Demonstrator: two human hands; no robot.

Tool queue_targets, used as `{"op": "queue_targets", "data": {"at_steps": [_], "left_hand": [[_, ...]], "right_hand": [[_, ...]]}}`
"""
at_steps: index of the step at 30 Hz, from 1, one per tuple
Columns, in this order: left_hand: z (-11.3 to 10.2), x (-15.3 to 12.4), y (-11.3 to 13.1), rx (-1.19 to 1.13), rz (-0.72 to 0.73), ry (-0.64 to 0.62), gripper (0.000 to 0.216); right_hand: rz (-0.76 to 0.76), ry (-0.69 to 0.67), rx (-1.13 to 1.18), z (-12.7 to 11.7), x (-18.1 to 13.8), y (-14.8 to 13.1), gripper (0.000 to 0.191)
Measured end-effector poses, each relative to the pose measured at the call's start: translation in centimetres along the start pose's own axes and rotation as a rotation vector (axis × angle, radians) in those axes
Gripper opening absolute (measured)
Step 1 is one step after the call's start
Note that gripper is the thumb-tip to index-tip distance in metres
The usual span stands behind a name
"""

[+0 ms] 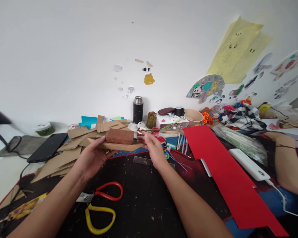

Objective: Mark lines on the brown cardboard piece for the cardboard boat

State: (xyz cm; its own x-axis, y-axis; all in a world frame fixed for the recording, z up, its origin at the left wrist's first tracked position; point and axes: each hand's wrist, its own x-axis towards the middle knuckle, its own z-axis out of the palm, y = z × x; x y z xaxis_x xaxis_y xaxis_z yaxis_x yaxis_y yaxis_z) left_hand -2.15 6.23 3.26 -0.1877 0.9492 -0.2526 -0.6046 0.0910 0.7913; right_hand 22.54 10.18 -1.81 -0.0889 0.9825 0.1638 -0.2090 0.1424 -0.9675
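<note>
My left hand [95, 155] grips the left end of a boat-like cardboard piece [123, 146], thumb on top and fingers beneath. On that piece rests a reddish-brown block [120, 136]. At the right end, my right hand [153, 147] is closed in a pinch at a small round brown-and-white piece [140, 131]. Its fingers are close to the cardboard's right tip; whether they touch it is unclear. A thin green stick [169, 125] runs off to the right behind that hand; its near end is hidden. Scissors [93, 198] with red and yellow handles lie below my left hand.
Cardboard scraps [62, 162] are piled at left beside a black phone [47, 147]. Behind stands a black bottle [138, 110]. A red sheet [228, 175] and a white power strip [249, 164] lie at right, near another person's arm [289, 158]. A clear ruler [149, 161] lies in the middle.
</note>
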Motion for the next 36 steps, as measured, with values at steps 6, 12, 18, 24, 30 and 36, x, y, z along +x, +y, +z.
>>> {"op": "queue_targets", "data": {"at_steps": [6, 12, 18, 24, 30, 36], "left_hand": [[0.1, -0.1, -0.5, 0.05, 0.036, -0.021, 0.023], [0.3, -0.4, -0.7, 0.089, 0.049, -0.055, 0.026], [0.7, -0.9, -0.9, 0.102, 0.073, -0.071, 0.028], [0.8, -0.9, -0.9, 0.116, 0.083, -0.069, 0.029], [0.5, -1.0, -0.8, 0.139, 0.026, -0.083, 0.035], [0.5, -1.0, -0.5, 0.142, -0.027, -0.091, 0.036]], "right_hand": [[-0.072, -0.029, -0.06, 0.4, -0.3, 0.0, 0.074], [-0.128, -0.056, -0.233, 0.8, -0.9, 0.3, 0.069], [-0.125, -0.058, -0.268, 0.6, -0.9, 0.4, 0.059], [-0.12, -0.059, -0.229, 0.5, -0.6, 1.0, 0.057], [-0.088, -0.075, -0.22, 0.6, -0.6, 1.2, 0.057], [-0.083, -0.084, -0.225, 0.7, -0.6, 1.1, 0.055]]}}
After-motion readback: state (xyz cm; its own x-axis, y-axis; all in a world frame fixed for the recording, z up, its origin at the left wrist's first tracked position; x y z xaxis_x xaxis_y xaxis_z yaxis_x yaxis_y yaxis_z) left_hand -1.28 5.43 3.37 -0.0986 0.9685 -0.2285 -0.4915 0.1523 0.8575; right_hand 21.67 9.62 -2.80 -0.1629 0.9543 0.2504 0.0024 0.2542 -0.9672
